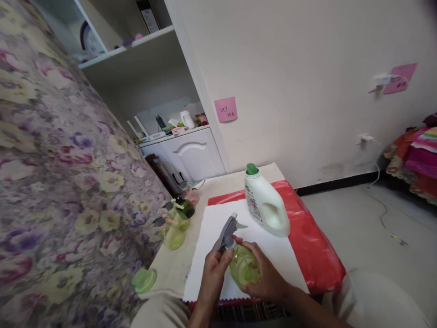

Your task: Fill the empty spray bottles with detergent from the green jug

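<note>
Green spray bottle [243,269] sat low centre, held over the near edge of a white cloth [211,228], tilted slightly with its grey trigger head [228,230] pointing up toward 12 o'clock. Right hand [268,278] wrapped the bottle body from the 3 o'clock side, fingers curled tight around it. Left hand [214,269] came in from 7 o'clock, fingers closed on the trigger head's neck, thumb pressed against the grey part. At 1 o'clock from the bottle, near it, a white detergent jug [266,205] with a green cap [251,169] stood upright on the cloth, partly over a red plastic sheet [317,246] that spread to 3 o'clock. At 10 o'clock, well apart, more green spray bottles [173,228] clustered at the table [170,269] edge. At 8 o'clock a loose green lid [144,279] lay on the table corner. Floral fabric [51,182] filled the 9 o'clock side. Pink note [226,109] stuck on the wall at 12 o'clock, white cabinet [193,152] left of it.
</note>
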Action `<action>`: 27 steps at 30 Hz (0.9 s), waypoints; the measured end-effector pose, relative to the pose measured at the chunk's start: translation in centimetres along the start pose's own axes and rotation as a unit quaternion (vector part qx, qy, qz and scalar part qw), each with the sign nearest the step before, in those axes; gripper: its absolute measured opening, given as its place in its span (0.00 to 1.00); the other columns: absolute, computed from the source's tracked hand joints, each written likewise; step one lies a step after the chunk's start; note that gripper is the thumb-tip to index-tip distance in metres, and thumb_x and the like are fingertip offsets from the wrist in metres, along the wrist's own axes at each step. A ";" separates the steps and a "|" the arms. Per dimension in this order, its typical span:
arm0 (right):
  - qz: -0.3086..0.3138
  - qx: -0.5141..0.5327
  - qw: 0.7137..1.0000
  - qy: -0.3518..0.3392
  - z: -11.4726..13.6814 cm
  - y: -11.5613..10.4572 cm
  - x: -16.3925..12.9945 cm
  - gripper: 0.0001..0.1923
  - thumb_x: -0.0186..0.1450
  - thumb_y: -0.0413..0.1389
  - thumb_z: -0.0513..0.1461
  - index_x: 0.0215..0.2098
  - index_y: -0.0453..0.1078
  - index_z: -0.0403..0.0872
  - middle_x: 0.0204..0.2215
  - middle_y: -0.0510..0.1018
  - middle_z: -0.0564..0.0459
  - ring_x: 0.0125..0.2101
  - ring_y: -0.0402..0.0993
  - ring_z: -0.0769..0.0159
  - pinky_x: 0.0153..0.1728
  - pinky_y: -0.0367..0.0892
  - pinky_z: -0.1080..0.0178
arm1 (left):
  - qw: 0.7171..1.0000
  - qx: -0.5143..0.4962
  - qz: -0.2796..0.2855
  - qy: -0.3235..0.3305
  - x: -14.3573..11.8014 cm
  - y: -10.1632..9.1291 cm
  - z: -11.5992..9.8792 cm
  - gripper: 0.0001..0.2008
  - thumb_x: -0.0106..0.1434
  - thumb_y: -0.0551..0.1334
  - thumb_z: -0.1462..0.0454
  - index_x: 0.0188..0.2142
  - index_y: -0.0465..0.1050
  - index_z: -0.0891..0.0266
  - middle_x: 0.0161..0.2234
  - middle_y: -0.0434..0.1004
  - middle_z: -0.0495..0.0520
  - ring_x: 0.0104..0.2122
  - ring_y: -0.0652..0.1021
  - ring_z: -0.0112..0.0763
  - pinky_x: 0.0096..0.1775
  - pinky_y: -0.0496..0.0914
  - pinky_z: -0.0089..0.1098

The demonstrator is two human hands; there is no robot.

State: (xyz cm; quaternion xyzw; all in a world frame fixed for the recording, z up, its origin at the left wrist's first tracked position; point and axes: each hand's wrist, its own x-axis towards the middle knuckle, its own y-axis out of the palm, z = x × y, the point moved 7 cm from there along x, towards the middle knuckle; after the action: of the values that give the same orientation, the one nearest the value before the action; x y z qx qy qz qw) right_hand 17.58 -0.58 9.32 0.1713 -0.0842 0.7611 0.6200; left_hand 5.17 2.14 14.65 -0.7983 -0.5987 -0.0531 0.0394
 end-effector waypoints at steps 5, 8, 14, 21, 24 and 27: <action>-0.009 0.000 1.000 0.019 -0.5 -0.2 -0.2 0.45 0.43 0.62 0.28 0.58 0.56 0.53 0.54 0.67 0.48 0.52 0.67 0.53 0.53 0.64 0.51 | 0.999 -0.038 -0.017 -0.011 0.0 -0.4 1.4 0.18 0.62 0.62 0.57 0.48 0.76 0.62 0.49 0.80 0.61 0.52 0.74 0.47 0.56 0.65 0.44; -0.007 -0.001 1.000 0.004 -0.4 -0.2 -0.1 0.46 0.43 0.62 0.28 0.59 0.57 0.54 0.54 0.68 0.48 0.54 0.66 0.52 0.54 0.63 0.50 | 0.999 -0.038 -0.026 -0.010 0.0 -0.5 1.5 0.18 0.61 0.63 0.57 0.49 0.76 0.61 0.49 0.79 0.60 0.53 0.74 0.47 0.57 0.63 0.44; -0.007 0.001 1.000 -0.014 -0.6 -0.2 -0.1 0.46 0.45 0.64 0.30 0.60 0.57 0.57 0.57 0.66 0.49 0.58 0.62 0.51 0.58 0.59 0.49 | 0.999 -0.027 -0.032 -0.003 0.0 -0.4 1.3 0.18 0.60 0.64 0.57 0.48 0.77 0.61 0.48 0.80 0.61 0.52 0.75 0.47 0.57 0.63 0.46; 0.000 0.037 0.999 -0.001 -1.2 -0.3 0.0 0.45 0.46 0.66 0.35 0.60 0.57 0.54 0.59 0.66 0.45 0.59 0.62 0.48 0.58 0.58 0.47 | 0.998 -0.045 -0.051 -0.016 0.2 -0.7 2.4 0.17 0.58 0.66 0.56 0.44 0.79 0.64 0.48 0.80 0.62 0.51 0.75 0.49 0.57 0.63 0.47; 0.014 0.090 0.996 0.015 -1.2 -0.1 0.0 0.44 0.45 0.67 0.37 0.59 0.58 0.52 0.60 0.65 0.45 0.60 0.60 0.48 0.59 0.55 0.46 | 0.996 -0.059 -0.063 -0.017 0.2 -0.9 2.7 0.17 0.57 0.66 0.56 0.43 0.79 0.64 0.46 0.81 0.62 0.51 0.76 0.49 0.56 0.63 0.47; 0.014 0.123 0.992 0.032 -1.3 -0.1 0.1 0.40 0.46 0.68 0.39 0.55 0.60 0.52 0.57 0.68 0.46 0.56 0.65 0.49 0.56 0.58 0.47 | 0.995 -0.087 -0.044 -0.024 0.4 -0.7 2.8 0.16 0.59 0.65 0.57 0.44 0.78 0.64 0.46 0.81 0.62 0.49 0.76 0.47 0.55 0.64 0.46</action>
State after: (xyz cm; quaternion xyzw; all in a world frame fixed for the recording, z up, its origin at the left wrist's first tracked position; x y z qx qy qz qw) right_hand 17.48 -0.03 8.10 0.2210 0.0276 0.7790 0.5861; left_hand 4.73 3.03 11.97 -0.7724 -0.6272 -0.0880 -0.0470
